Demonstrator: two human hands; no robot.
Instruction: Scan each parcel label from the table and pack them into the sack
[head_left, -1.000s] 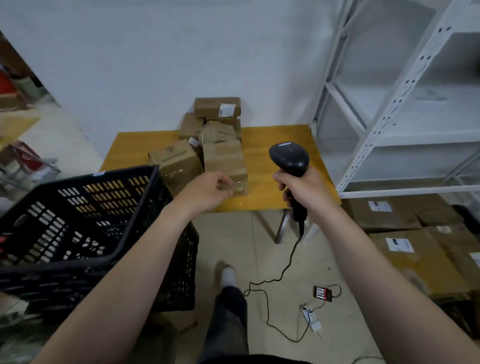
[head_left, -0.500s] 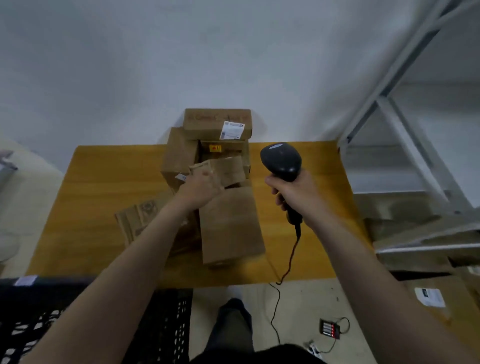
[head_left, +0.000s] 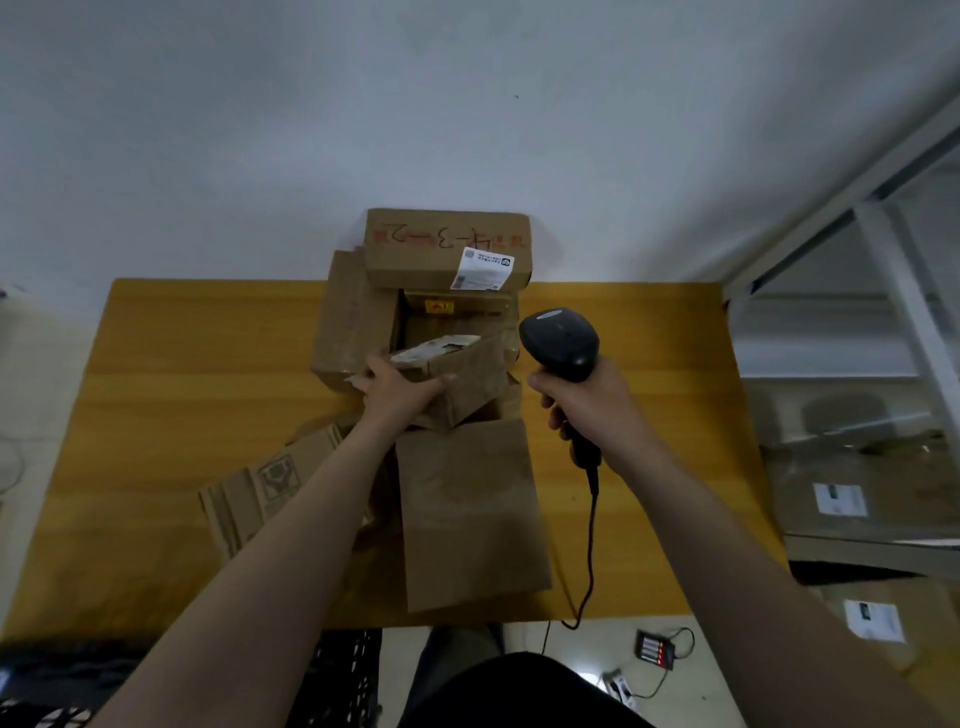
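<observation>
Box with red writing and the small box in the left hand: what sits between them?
Head view: a carton with a yellow sticker sits between the red-lettered box and the tilted parcel the left hand grips.

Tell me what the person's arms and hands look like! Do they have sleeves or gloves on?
No gloves and no sleeves in view. The left arm and right arm are bare right to the picture's edge. The left hand and right hand are bare too; no watch, bracelet or ring shows. Dark clothing shows at the bottom.
</observation>
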